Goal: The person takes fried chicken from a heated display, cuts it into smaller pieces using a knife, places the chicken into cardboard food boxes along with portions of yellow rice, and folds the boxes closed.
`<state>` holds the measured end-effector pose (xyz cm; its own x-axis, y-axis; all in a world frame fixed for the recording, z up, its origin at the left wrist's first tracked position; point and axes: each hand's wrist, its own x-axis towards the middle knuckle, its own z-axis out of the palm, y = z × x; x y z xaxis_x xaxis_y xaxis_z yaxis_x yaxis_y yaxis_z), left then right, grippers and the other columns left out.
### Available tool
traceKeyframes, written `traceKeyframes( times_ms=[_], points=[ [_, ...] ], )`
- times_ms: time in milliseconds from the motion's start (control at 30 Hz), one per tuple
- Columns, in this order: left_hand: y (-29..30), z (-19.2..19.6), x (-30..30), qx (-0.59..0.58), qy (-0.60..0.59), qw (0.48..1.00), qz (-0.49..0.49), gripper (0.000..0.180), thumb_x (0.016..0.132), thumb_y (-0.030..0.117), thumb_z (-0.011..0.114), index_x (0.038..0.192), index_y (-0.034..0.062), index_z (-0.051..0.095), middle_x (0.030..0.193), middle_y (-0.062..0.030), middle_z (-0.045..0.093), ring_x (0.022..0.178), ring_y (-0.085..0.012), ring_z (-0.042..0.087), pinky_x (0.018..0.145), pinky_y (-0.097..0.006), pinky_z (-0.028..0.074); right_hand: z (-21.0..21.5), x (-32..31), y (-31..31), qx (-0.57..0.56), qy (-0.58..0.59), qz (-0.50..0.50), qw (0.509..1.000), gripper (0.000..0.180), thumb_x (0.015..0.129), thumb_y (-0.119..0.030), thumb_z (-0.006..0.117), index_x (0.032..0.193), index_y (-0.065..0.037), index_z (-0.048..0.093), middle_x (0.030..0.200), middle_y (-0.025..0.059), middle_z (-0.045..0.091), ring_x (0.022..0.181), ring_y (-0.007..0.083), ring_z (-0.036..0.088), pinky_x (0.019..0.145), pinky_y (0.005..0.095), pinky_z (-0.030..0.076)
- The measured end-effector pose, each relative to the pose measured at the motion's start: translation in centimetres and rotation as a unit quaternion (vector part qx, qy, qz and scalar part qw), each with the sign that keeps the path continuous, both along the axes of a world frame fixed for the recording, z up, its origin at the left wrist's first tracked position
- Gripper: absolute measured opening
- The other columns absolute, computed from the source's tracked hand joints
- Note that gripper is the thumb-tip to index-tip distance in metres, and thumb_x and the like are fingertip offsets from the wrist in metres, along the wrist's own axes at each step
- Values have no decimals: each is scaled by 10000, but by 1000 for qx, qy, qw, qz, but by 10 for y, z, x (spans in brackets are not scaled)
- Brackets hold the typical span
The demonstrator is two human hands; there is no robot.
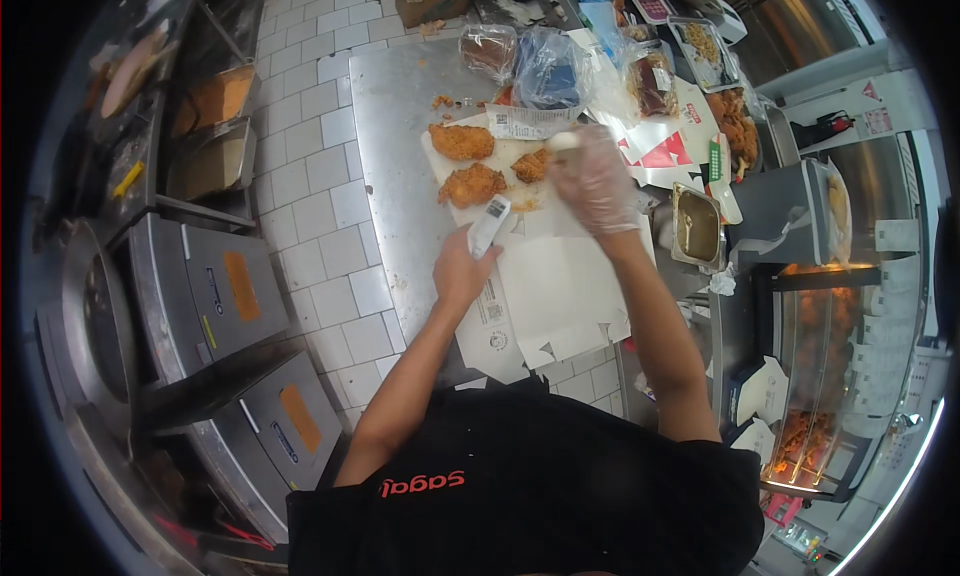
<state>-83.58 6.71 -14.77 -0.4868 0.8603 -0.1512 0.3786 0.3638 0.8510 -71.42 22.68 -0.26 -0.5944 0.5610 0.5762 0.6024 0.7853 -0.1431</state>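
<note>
The white thermometer [489, 224] is held in the left hand [462, 268], fingers wrapped around its lower body, its tip pointing far toward the breaded pieces. It sits above the near edge of the white paper sheet [560, 276] that covers the middle of the steel table [395, 126].

The right hand [597, 181], in a clear glove, is just right of the thermometer. Its fingers are curled around a small pale object [563, 141]; what that object is cannot be told. The hand partly hides the fried piece [532, 165] beneath it.

Two more fried pieces lie on the paper: one far left [461, 141], one nearer [471, 185], close together but apart. Crumbs [441, 102] are scattered beyond them.

Containers and contents:
- Clear plastic bags at the far edge of the table: one with dark contents [489, 51], one with blue contents [551, 68].
- A clear tub [651, 80] to the right, holding dark food.
- A metal pan [696, 226] just right of the paper, holding brownish liquid.
- A tray [738, 124] far right, holding fried food.
- A heated display case [820, 376] near right, with fried food on racks.

Flat red-and-white cartons [660, 151] lie between the right hand and the tray. Steel fryer units [215, 296] stand left, across the tiled floor [320, 216].
</note>
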Motion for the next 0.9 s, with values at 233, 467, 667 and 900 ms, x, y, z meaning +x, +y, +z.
traceKeyframes(
  times_ms=[233, 467, 667, 900],
  points=[
    [24, 4, 12, -58, 52, 994, -72, 500, 783, 288, 735, 1184, 46, 560, 1077, -177, 608, 968, -371, 607, 842, -468, 476, 42, 75, -29, -182, 175, -209, 945, 331, 859, -209, 682, 1116, -37, 564, 1010, 127, 610, 879, 255, 617, 763, 330, 524],
    [-2, -14, -42, 12, -121, 973, -194, 508, 768, 167, 709, 1233, 23, 562, 1131, -215, 648, 1084, -360, 605, 927, -397, 468, 37, 145, -100, -402, 551, -208, 701, 370, 929, -272, 629, 1160, 4, 548, 1193, 157, 580, 992, 251, 616, 735, 308, 540],
    [13, 9, -132, -79, -57, 933, -347, 545, 745, 176, 728, 1239, 13, 567, 1150, -188, 651, 1058, -319, 615, 942, -380, 460, 30, 220, -125, -558, 545, -87, 620, 564, 933, -259, 592, 1349, 71, 404, 1409, 366, 324, 1222, 448, 486, 985, 480, 497],
    [29, 35, -141, -174, -110, 873, -442, 610, 705, 215, 769, 1225, -24, 559, 1158, -189, 637, 1057, -283, 606, 914, -368, 462, -1, 183, -128, -639, 542, -193, 510, 424, 929, -167, 585, 1291, -29, 414, 962, 121, 545, 760, 188, 587, 533, 253, 535]
  ],
)
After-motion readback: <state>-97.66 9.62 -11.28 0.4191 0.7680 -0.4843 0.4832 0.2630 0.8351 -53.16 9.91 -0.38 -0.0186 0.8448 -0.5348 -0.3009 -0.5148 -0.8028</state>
